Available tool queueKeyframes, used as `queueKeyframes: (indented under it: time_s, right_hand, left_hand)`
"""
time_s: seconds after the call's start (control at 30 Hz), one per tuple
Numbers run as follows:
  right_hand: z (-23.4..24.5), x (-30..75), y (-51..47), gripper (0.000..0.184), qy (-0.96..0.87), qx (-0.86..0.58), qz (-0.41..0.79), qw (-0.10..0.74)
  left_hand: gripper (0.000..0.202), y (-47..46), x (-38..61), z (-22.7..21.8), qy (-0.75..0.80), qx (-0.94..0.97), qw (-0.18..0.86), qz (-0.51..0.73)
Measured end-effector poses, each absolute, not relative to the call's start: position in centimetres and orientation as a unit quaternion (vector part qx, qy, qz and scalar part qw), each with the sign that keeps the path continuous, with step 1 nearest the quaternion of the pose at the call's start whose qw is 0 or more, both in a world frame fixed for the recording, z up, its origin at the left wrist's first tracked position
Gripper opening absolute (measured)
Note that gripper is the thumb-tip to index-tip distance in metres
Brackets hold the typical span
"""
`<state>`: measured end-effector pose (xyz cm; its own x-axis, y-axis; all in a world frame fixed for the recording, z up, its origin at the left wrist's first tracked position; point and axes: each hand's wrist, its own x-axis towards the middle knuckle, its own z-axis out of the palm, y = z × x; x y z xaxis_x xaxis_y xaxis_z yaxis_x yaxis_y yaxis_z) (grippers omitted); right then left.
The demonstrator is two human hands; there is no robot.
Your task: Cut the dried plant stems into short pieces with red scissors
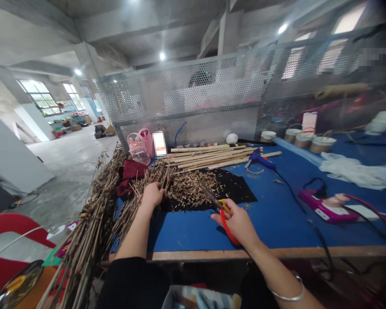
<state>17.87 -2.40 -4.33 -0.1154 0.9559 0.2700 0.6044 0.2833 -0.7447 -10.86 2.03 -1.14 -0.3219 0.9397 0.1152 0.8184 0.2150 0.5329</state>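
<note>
My right hand (239, 221) grips a pair of scissors (225, 225) with red and yellow handles. Their dark blades point up and left over a pile of small dried plant pieces (193, 189) on a black cloth (244, 189). My left hand (152, 194) is curled closed at the left side of this pile, among dried stalks (135, 204); its fingertips are partly hidden. A big bundle of long dried stems (93, 223) leans over the table's left edge.
Pale wooden sticks (206, 159) lie behind the pile, with a blue glue gun (260, 159) beside them. To the right are a purple power strip (328, 208), cables, white plastic (357, 169) and several tubs. A pink bag (141, 143) stands by the perforated metal screen (186, 98).
</note>
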Motion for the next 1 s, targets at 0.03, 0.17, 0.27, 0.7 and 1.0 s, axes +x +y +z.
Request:
queueKeyframes:
  time_s: [0.03, 0.17, 0.27, 0.7, 1.0]
  right_hand:
    - [-4.2, 17.8, -2.5, 0.028, -0.713, -0.550, 0.231, 0.369]
    - [-3.9, 17.5, -2.6, 0.030, -0.720, -0.552, 0.222, 0.357]
    - [-3.8, 17.5, -2.7, 0.029, -0.720, -0.553, 0.220, 0.355]
    - [0.4, 14.9, 4.7, 0.035, -0.621, -0.485, 0.312, 0.531]
    - [0.9, 13.0, 9.9, 0.029, -0.430, -0.379, 0.549, 0.608]
  left_hand:
    - [0.014, 2.0, -11.1, -1.0, 0.767, 0.563, 0.120, 0.283]
    - [0.026, 1.9, -11.5, -0.8, 0.753, 0.513, 0.156, 0.380]
    - [0.028, 1.8, -11.5, -0.5, 0.742, 0.477, 0.185, 0.434]
    - [0.034, 1.4, -3.8, 1.4, 0.575, 0.545, 0.376, 0.480]
    - [0.026, 3.3, -1.9, 1.0, 0.517, 0.717, 0.311, 0.349]
